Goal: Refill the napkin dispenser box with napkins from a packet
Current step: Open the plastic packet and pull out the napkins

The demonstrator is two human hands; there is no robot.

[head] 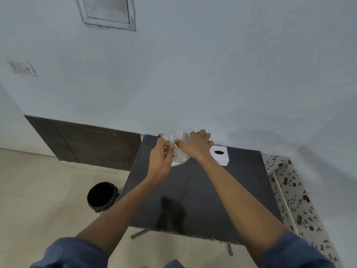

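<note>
Fingers [171, 147] of both hands pinch packet [180, 149] above surface [193, 190], opening it. Next: pull napkins out, carry to box [220, 154].

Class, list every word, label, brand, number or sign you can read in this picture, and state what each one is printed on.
Napkin packet, held by the left hand and right hand: dark outlined lettering near its top left, too small and blurred to read.
White napkin dispenser box: no text visible.
Wall switch plate: no readable marking.
Black bin and black table: no text.
</note>
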